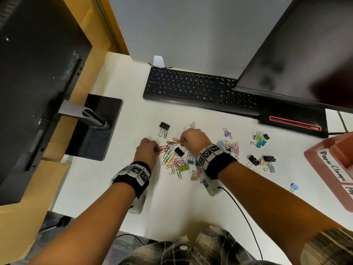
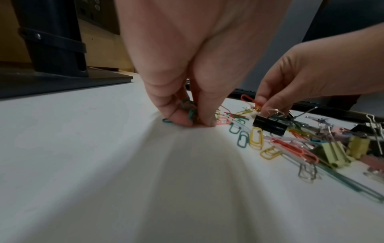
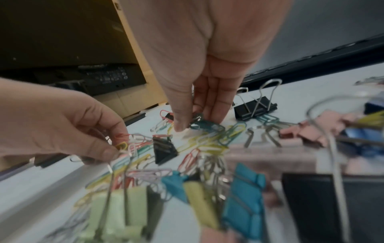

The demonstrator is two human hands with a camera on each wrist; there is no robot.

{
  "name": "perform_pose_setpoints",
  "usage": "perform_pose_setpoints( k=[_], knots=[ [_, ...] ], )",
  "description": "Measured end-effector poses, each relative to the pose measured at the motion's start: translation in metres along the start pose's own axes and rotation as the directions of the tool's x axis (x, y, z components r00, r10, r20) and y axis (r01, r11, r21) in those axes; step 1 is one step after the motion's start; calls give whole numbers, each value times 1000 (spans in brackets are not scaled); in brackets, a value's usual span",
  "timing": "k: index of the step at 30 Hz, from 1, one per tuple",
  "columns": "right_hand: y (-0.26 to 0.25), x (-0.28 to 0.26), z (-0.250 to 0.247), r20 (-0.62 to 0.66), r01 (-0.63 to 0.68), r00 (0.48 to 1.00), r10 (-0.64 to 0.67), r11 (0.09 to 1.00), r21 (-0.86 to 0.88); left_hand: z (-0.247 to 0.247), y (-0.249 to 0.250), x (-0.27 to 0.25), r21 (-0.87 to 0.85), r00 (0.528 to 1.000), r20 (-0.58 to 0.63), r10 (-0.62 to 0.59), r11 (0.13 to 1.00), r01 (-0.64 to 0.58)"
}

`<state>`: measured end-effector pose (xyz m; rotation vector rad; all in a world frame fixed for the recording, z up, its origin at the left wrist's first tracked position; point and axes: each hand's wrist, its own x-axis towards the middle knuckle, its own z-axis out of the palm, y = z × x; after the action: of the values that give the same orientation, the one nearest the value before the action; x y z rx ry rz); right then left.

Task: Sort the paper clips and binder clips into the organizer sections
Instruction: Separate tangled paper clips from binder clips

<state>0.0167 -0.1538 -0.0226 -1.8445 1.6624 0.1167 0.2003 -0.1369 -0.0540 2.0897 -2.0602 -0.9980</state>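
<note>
A mixed pile of coloured paper clips (image 1: 172,159) and binder clips (image 1: 184,166) lies on the white desk. My left hand (image 1: 157,149) pinches a small bunch of paper clips (image 2: 190,111) at the pile's left edge, fingertips down on the desk. My right hand (image 1: 180,141) pinches paper clips (image 2: 248,99) at the pile's far side, just above a black binder clip (image 1: 179,151). In the right wrist view the right hand (image 3: 195,123) hangs over a teal paper clip (image 3: 207,124). The red organizer (image 1: 313,163), labelled "Paper Clamps", stands at the right edge.
More binder clips lie in groups on the right (image 1: 259,139) (image 1: 263,161), with one blue binder clip (image 1: 294,187) alone near the organizer. A black keyboard (image 1: 191,88) and a monitor base (image 1: 292,121) bound the back. Another monitor's stand (image 1: 95,127) is on the left.
</note>
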Motion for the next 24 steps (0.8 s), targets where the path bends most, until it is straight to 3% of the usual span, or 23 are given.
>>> perform_pose_setpoints(
  k=[8, 11, 14, 17, 20, 22, 24],
  knots=[
    [36, -64, -34, -296, 93, 955, -4, 953, 288, -16, 13, -15, -97, 1000, -30, 10, 995, -13],
    [77, -107, -51, -403, 90, 913, 61, 935, 344, -29, 42, -30, -61, 990, -97, 101, 992, -107],
    [131, -157, -66, -487, 16, 857, 168, 937, 350, -28, 95, -49, -92, 966, -80, 246, 963, -252],
    [186, -211, -77, -539, -96, 791, 290, 928, 359, -3, 168, -66, -146, 910, 11, 413, 901, -408],
    [238, -262, -77, -587, -169, 686, 430, 879, 446, 39, 255, -85, -213, 814, 75, 576, 807, -551],
    [268, -292, -78, -573, -225, 624, 531, 824, 519, 73, 313, -98, -266, 754, 98, 650, 747, -609],
    [293, -316, -79, -542, -288, 601, 587, 792, 538, 107, 366, -109, -344, 710, 110, 695, 697, -629]
  ],
)
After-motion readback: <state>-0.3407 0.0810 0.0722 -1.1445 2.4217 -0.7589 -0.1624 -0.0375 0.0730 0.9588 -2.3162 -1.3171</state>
